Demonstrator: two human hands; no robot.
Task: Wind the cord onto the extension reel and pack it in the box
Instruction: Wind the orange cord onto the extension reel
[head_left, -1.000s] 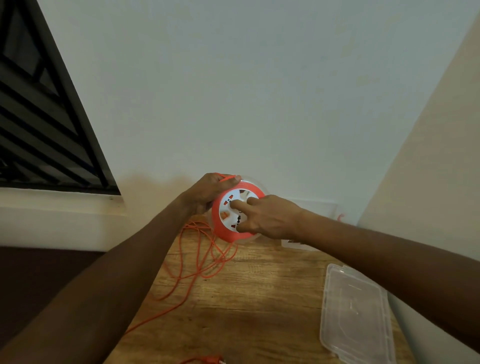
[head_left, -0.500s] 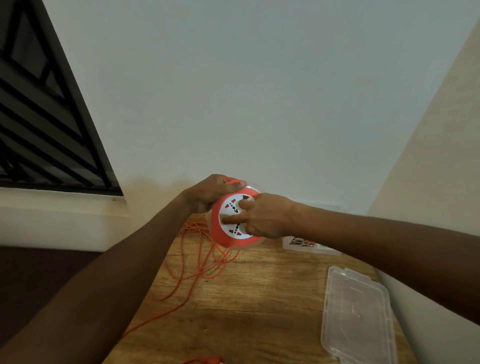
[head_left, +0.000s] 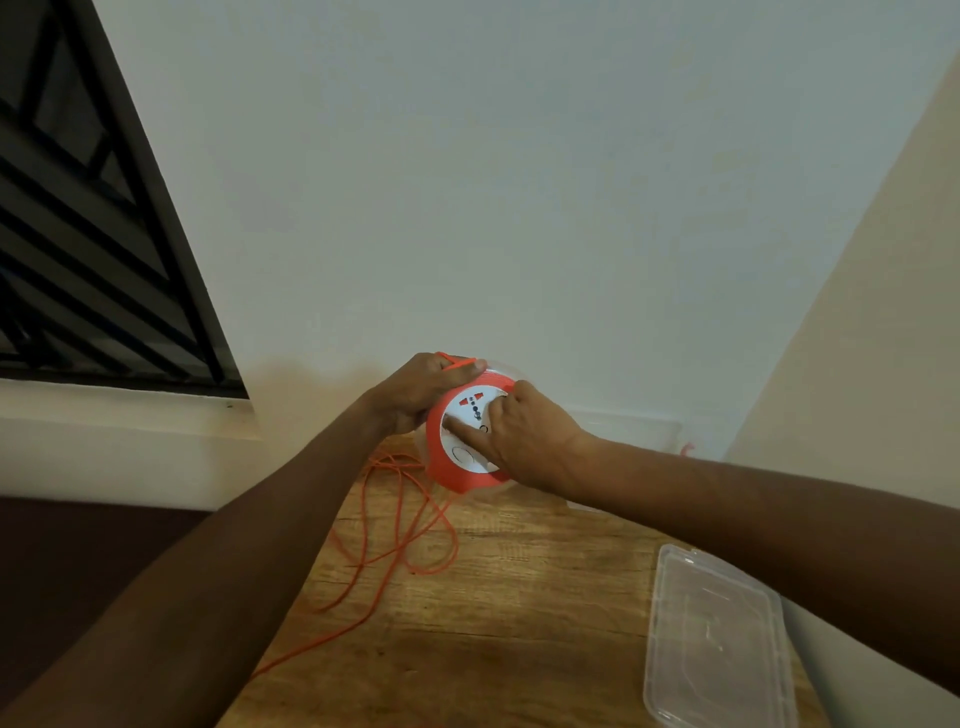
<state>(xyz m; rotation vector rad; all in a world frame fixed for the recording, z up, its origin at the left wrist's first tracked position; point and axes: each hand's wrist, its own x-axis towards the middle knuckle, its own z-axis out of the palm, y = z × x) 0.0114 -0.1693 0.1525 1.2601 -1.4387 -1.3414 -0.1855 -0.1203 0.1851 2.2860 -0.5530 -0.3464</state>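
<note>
- left hand wrapped around upper-left rim of the extension reel, fingers curled closed on it; a strand of orange cord runs over the thumb at the top
- right hand lies on the reel's white socket face, index finger stretched across and pressing on it, other fingers bent at the right edge; can't tell if it's actually gripping or just pressing
- reel is held up off the wooden table, centre of frame, face tilted toward camera
- loose cord hangs from the reel's underside, loops on the table just below-left of it, one strand trailing to the table's lower-left edge
- clear plastic lid flat on the table, lower right, well apart from the reel
- clear box against the wall behind the right wrist, mid-right, partly hidden
- barred window upper left
</note>
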